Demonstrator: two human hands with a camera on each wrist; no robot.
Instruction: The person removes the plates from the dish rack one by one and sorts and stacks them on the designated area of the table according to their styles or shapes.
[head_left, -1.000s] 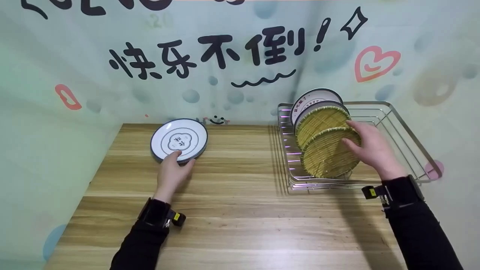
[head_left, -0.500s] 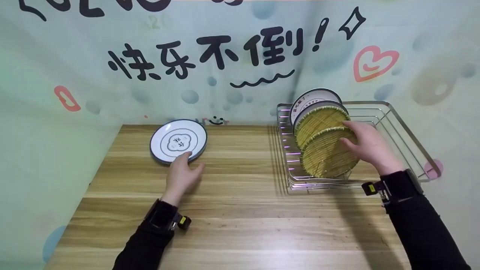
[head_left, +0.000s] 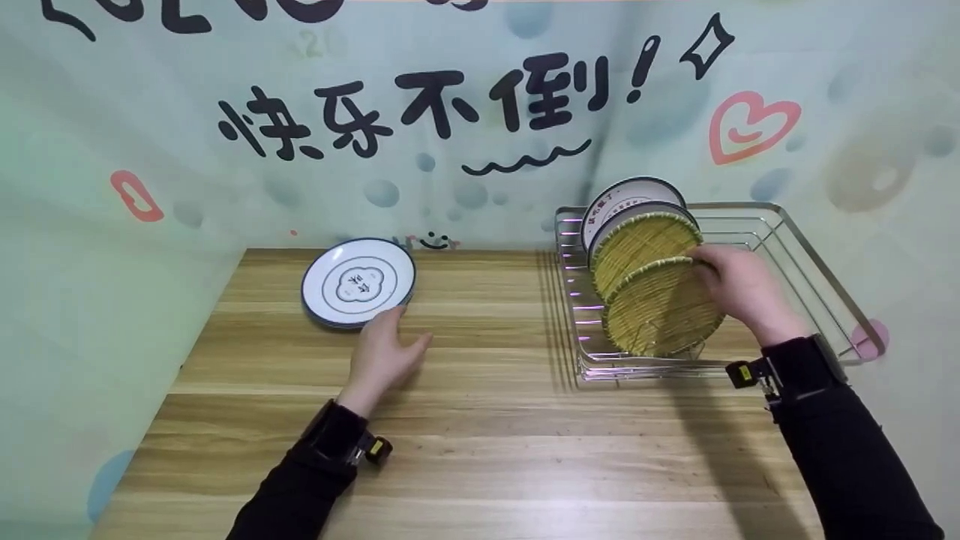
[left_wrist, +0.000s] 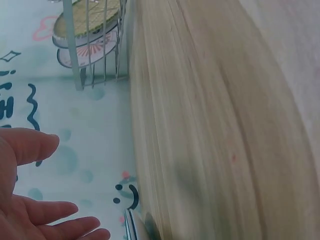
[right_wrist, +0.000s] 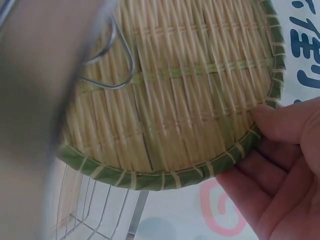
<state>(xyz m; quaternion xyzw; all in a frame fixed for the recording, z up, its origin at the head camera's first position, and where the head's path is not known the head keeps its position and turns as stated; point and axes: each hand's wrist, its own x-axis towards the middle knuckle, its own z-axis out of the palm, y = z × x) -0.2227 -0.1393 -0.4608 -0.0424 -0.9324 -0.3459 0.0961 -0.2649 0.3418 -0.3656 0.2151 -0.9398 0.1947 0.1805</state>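
Note:
My right hand (head_left: pixel 746 292) pinches the right rim of a round woven bamboo tray (head_left: pixel 660 311), the front one in a wire rack. In the right wrist view the thumb lies on the tray's weave and the fingers go behind its green-bound edge. A second bamboo tray (head_left: pixel 645 244) stands upright just behind. My left hand (head_left: pixel 382 356) is at the near right edge of stacked white plates (head_left: pixel 358 259) with blue rims, lying on the table. Thumb and fingers of that hand (left_wrist: pixel 30 200) are spread apart and hold nothing in the left wrist view.
Metal wire dish rack (head_left: pixel 817 277) stands at the table's back right. Two white plates with dark rims, the rear one a printed plate (head_left: pixel 637 187), lean behind the trays. A printed cloth (head_left: pixel 450 135) hangs along the back of the wooden table (head_left: pixel 487 420).
My left hand has slid right and toward me, off the top of the stacked plates. The right hand's thumb and fingers have closed on the front tray's rim.

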